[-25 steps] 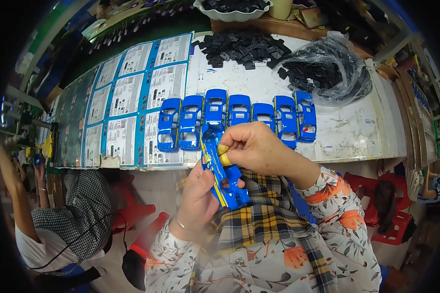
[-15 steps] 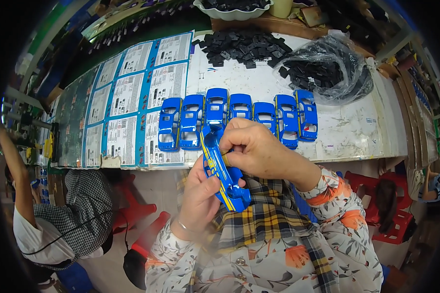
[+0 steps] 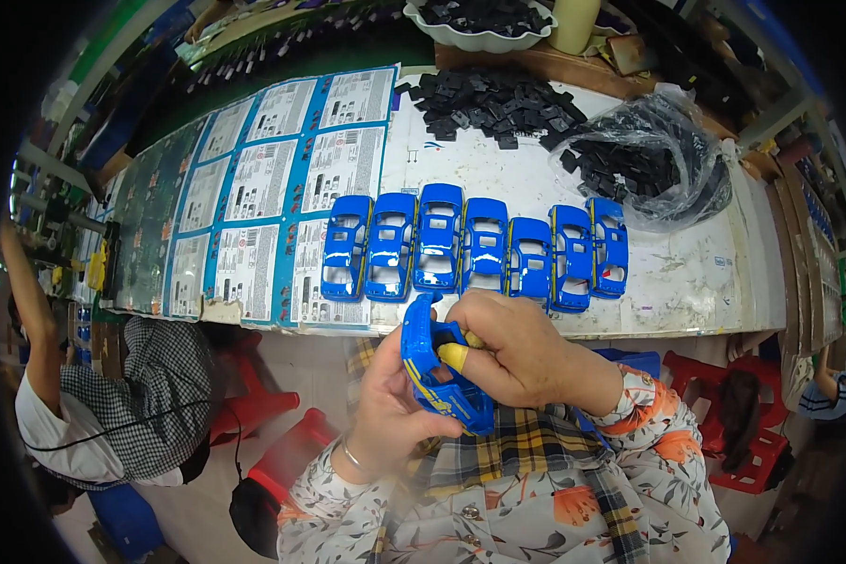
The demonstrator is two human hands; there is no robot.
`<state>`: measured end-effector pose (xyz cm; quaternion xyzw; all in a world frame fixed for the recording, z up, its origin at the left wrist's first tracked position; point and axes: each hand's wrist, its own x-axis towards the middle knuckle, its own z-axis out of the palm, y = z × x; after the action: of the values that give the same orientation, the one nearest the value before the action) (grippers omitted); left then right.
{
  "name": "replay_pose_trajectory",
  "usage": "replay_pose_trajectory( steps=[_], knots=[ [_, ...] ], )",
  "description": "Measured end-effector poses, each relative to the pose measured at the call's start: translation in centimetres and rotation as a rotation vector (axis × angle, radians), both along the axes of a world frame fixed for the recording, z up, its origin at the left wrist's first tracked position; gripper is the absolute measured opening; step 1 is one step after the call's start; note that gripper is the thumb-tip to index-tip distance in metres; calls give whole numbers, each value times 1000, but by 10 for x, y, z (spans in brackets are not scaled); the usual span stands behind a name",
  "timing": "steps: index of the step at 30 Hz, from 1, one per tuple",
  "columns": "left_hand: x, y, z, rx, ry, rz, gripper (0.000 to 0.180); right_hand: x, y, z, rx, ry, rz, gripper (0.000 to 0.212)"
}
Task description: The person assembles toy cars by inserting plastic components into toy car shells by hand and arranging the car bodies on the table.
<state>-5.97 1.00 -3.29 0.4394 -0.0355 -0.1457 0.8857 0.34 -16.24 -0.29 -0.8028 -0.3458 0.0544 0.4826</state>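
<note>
One blue car shell (image 3: 421,350), turned and lower than earlier, left hand (image 3: 392,399) gripping it, right hand (image 3: 524,352) touching, grip unclear

From here I can't make out a single full word, only printing too small or blurred to read. Yellow lettering or graphics run along the side of the blue toy car shell (image 3: 416,343). At its eleven o'clock lies the blue-bordered card sheet (image 3: 300,155), its white panels filled with fine grey text, bar-code blocks and little pictures. Toward one o'clock, dark lettering on the white tabletop (image 3: 663,291) peeps from under the black plastic parts (image 3: 498,103); small blue marks sit at twelve, and a tiny blue label (image 3: 721,261) at two.
</note>
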Motion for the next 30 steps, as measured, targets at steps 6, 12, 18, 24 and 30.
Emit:
replay_pose_trajectory(
  steps=[6,12,18,24,30],
  knots=[
    [4,2,1,-55,33,-46,95,5,4,1,-58,19,-37,16],
    [7,7,-1,-118,58,-54,93,12,11,-2,-24,19,-19,15],
    [14,13,-5,-156,-33,-51,91,25,16,2,-21,50,22,18],
    [33,38,5,-191,46,-35,83,51,20,4,-123,317,140,15],
    [94,131,2,519,-228,536,71,156,-39,-31,-368,-259,-426,23]
  ],
)
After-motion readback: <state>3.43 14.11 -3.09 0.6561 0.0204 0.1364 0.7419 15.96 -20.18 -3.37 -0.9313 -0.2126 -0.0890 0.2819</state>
